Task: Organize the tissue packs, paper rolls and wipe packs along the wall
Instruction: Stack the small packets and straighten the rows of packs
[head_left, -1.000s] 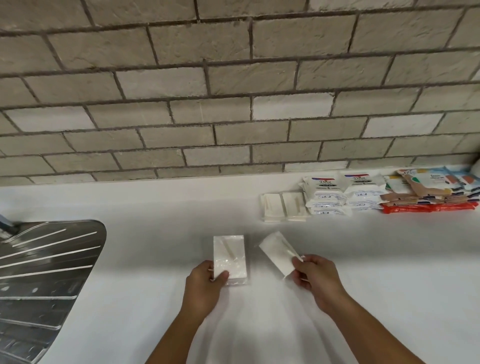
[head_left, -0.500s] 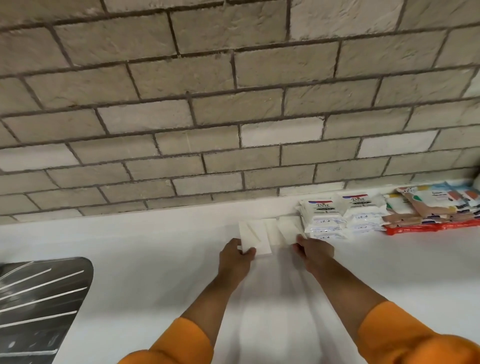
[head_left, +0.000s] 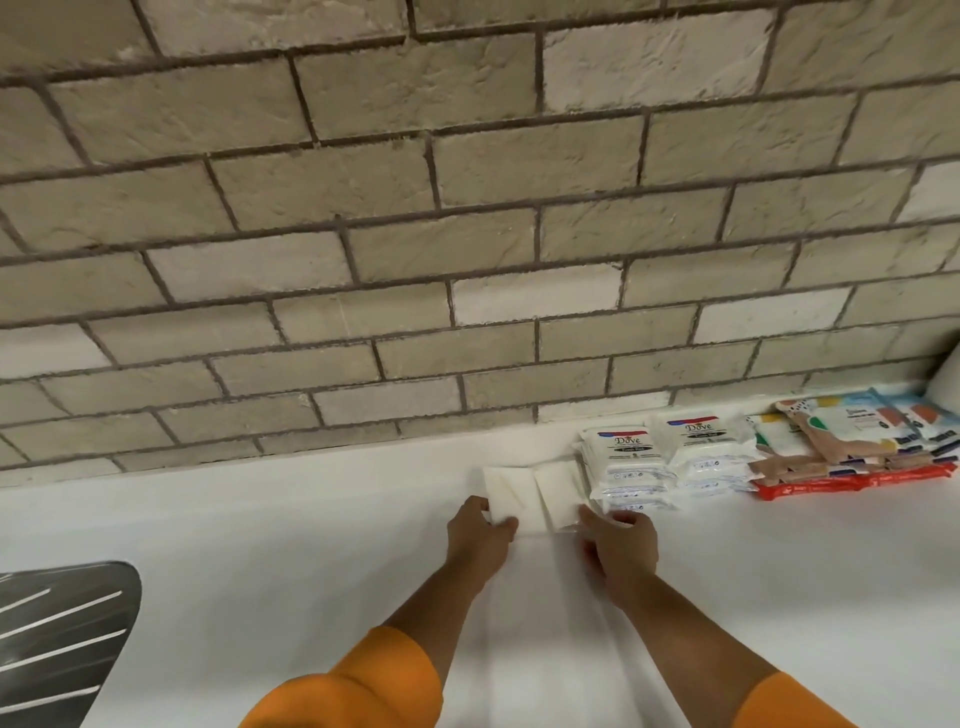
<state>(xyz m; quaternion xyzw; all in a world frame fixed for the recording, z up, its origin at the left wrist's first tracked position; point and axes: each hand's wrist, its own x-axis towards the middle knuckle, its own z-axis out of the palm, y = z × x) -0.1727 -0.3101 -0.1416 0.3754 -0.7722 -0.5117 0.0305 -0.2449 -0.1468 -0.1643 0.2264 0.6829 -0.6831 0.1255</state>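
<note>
A person's left hand (head_left: 480, 540) pinches the near edge of a white tissue pack (head_left: 506, 493) while the right hand (head_left: 618, 551), fingers loosely curled, touches the neighbouring tissue pack (head_left: 558, 493), both lying on the white counter (head_left: 260, 530) just left of stacked Dove wipe packs (head_left: 626, 467) near the brick wall (head_left: 467, 234).

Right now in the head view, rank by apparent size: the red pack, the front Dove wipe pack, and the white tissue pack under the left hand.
1. red pack, widest
2. front Dove wipe pack
3. white tissue pack at the left hand, only slightly smaller than the Dove pack
</note>
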